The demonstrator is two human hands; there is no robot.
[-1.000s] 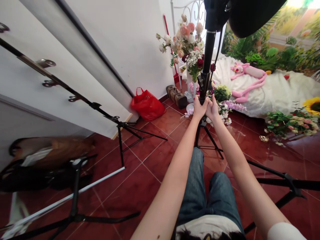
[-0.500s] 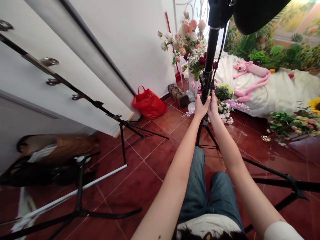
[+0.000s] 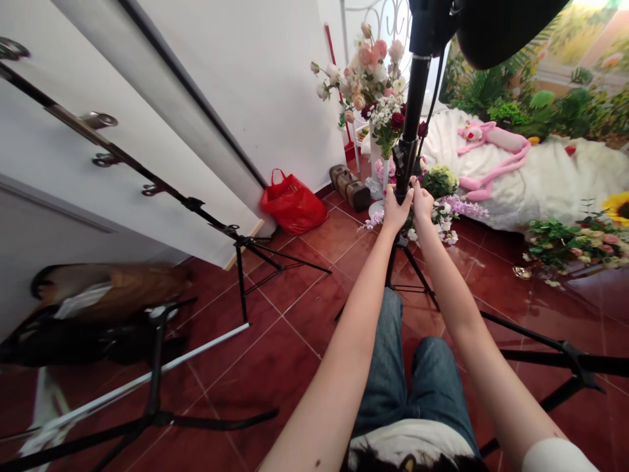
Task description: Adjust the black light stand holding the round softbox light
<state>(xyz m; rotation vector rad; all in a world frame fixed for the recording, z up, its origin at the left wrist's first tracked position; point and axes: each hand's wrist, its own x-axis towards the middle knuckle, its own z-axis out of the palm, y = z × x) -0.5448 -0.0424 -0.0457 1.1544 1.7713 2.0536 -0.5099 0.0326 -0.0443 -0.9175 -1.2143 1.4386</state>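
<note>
A black light stand [image 3: 415,98] rises upright in front of me, its dark lamp head [image 3: 506,29] partly cut off at the top. My left hand [image 3: 397,208] is wrapped round the pole just below a clamp collar [image 3: 405,156]. On the pole's right side, at the same height, my right hand [image 3: 422,202] is closed against the stand with its fingers curled in. Whatever small part its fingertips press is hidden. A thin cable [image 3: 431,105] hangs down beside the pole. The stand's legs [image 3: 417,272] spread out on the floor beyond my knees.
Behind the stand are artificial flowers [image 3: 368,72] and a white-draped bed [image 3: 555,183] with a pink plush toy [image 3: 506,141]. A red plastic bag [image 3: 295,204] lies by the wall. Tripod legs [image 3: 565,354] reach in at right; another black stand [image 3: 154,413] stands at left.
My right hand has shifted slightly to the right and turned, its fingers now curled more tightly at the pole. My left hand and the stand look unmoved.
</note>
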